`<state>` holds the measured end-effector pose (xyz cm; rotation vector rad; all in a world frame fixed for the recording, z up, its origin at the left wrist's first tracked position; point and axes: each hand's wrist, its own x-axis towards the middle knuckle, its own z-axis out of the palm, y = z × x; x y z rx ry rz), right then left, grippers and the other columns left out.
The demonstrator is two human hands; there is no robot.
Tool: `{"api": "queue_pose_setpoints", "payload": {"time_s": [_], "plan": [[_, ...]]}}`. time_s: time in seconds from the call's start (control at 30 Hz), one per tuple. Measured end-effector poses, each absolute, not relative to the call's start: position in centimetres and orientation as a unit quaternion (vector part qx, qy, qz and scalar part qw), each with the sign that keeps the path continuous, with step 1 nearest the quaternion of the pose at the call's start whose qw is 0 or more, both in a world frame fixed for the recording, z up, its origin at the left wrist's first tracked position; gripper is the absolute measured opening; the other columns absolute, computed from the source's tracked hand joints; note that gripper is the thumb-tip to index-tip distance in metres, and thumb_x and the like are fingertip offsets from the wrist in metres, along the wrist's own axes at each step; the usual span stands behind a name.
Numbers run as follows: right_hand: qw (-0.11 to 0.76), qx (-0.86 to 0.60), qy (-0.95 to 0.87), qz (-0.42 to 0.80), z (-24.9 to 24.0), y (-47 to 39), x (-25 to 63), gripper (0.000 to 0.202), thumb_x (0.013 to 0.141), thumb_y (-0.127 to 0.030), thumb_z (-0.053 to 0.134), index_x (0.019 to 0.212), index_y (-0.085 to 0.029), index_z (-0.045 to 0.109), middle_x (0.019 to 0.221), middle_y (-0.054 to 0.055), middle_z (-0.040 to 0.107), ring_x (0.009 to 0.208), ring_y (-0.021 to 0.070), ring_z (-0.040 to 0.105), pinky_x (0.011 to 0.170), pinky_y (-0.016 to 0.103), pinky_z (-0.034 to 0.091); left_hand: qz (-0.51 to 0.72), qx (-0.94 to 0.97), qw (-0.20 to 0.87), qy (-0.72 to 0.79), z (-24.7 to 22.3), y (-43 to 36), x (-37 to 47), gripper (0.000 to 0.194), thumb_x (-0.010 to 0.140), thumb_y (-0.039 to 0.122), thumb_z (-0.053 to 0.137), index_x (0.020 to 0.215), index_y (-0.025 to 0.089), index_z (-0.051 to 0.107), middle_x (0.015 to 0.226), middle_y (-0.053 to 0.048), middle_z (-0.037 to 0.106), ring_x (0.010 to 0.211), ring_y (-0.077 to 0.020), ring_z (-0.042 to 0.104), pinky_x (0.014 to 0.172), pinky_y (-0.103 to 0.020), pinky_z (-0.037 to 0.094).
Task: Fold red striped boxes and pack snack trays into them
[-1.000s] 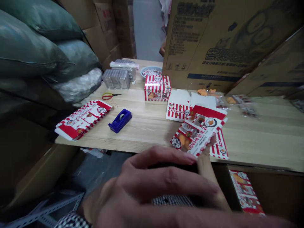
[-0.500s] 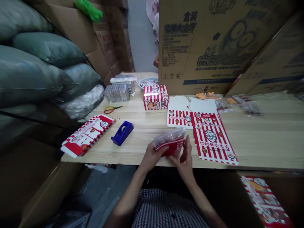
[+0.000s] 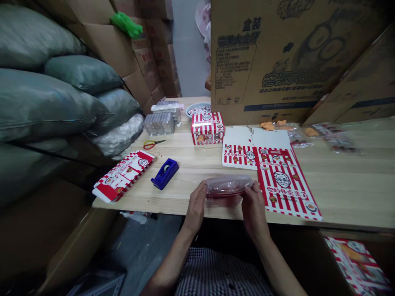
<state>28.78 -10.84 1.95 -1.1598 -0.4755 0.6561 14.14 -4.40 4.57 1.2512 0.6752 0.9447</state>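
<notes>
left grip (image 3: 196, 205) and right grip (image 3: 254, 207) pinch opposite ends of a clear-and-red packet (image 3: 228, 187), held between them near the worktop (image 3: 191, 168) edge; striped carton (image 3: 284, 185) just right, blue tape dispenser (image 3: 163, 176) left.

Packet (image 3: 230, 185) blurred, bowl (image 3: 187, 110) partly hidden, carton (image 3: 265, 53) cropped

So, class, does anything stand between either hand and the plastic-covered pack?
Nothing visible does: the left hand and right hand hold the plastic-covered pack at opposite ends. The blue tape dispenser lies apart, to the left.
</notes>
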Motion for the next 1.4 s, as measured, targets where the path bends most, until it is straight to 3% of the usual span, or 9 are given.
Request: {"api": "queue_pose_setpoints", "payload": {"time_s": [0.2,0.33,0.5,0.63,0.87,0.97,1.2,1.33,1.4], "plan": [[0.743,-0.556,-0.227,0.295,3.4,-10.6,27.9,0.018,0.093,-0.044,0.058,0.094,-0.027,0.059,0.09,-0.002,0.059,0.083,0.0181,0.054,0.079,0.028,0.045,0.402,0.601,0.606,0.331,6.1,-4.1,14.6,0.026,0.096,0.033,0.053,0.11,0.018,0.07,0.108,-0.005,0.072,0.105,-0.0235,0.063,0.092,-0.029,0.046],[0.741,-0.557,-0.255,0.275,3.6,-10.7,27.7,0.013,0.092,-0.038,0.06,0.089,-0.025,0.058,0.083,-0.003,0.057,0.077,0.0157,0.051,0.074,0.025,0.043,0.41,0.53,0.655,0.349,5.7,-3.5,15.4,0.019,0.087,0.025,0.061,0.106,0.02,0.064,0.093,-0.002,0.071,0.089,-0.0188,0.064,0.08,-0.025,0.048],[0.748,-0.547,-0.256,0.275,2.9,-10.9,27.9,0.004,0.087,-0.027,0.061,0.087,-0.025,0.058,0.079,-0.004,0.055,0.074,0.0148,0.049,0.07,0.024,0.041,0.448,0.482,0.659,0.365,4.9,-3.0,16.3,0.02,0.075,0.012,0.061,0.094,0.02,0.057,0.076,0.004,0.062,0.068,-0.011,0.056,0.065,-0.019,0.043],[0.75,-0.531,-0.249,0.306,3.0,-10.8,28.5,0.004,0.082,-0.026,0.063,0.083,-0.025,0.059,0.073,-0.004,0.055,0.069,0.016,0.05,0.065,0.025,0.043,0.429,0.442,0.704,0.354,4.9,-2.3,16.4,0.03,0.068,0.013,0.063,0.096,0.02,0.055,0.071,0.006,0.061,0.06,-0.0098,0.054,0.06,-0.018,0.042],[0.741,-0.478,-0.235,0.409,3.9,-11.1,29.5,0.031,0.09,-0.05,0.053,0.099,-0.024,0.067,0.096,0.004,0.071,0.089,0.0251,0.065,0.077,0.037,0.054,0.417,0.423,0.731,0.338,5.4,-2.1,16.8,0.038,0.066,0.014,0.06,0.104,0.017,0.064,0.079,0.002,0.068,0.065,-0.0105,0.059,0.061,-0.018,0.044],[0.734,-0.498,-0.239,0.395,3.6,-11.1,29.3,0.027,0.086,-0.044,0.062,0.102,-0.023,0.068,0.097,0.003,0.071,0.092,0.0244,0.064,0.08,0.035,0.053,0.408,0.429,0.736,0.329,5.4,-2.2,16.9,0.039,0.068,0.014,0.059,0.106,0.015,0.068,0.084,-0.001,0.072,0.072,-0.0132,0.063,0.067,-0.02,0.047],[0.759,-0.522,-0.221,0.322,3.7,-10.5,28.3,0.005,0.082,-0.027,0.061,0.081,-0.023,0.064,0.072,-0.003,0.063,0.07,0.0172,0.056,0.064,0.026,0.048,0.354,0.453,0.762,0.299,5.3,-1.5,15.7,0.044,0.069,0.012,0.066,0.112,0.016,0.068,0.089,-0.003,0.075,0.076,-0.0152,0.067,0.071,-0.022,0.05],[0.759,-0.519,-0.204,0.336,3.4,-10.2,28.6,0.012,0.08,-0.028,0.064,0.09,-0.023,0.068,0.081,0.001,0.07,0.077,0.0203,0.063,0.072,0.031,0.053,0.339,0.422,0.808,0.232,5.0,-1.7,14.5,0.046,0.084,0.036,0.07,0.125,0.016,0.066,0.115,-0.011,0.072,0.106,-0.0244,0.067,0.096,-0.034,0.048],[0.758,-0.514,-0.208,0.344,3.2,-10.1,28.7,0.016,0.081,-0.028,0.065,0.096,-0.023,0.07,0.086,0.002,0.071,0.082,0.0213,0.064,0.077,0.033,0.053,0.349,0.398,0.82,0.217,4.8,-1.8,14.1,0.045,0.089,0.043,0.064,0.122,0.014,0.068,0.118,-0.013,0.071,0.113,-0.0269,0.065,0.1,-0.036,0.047]]}}
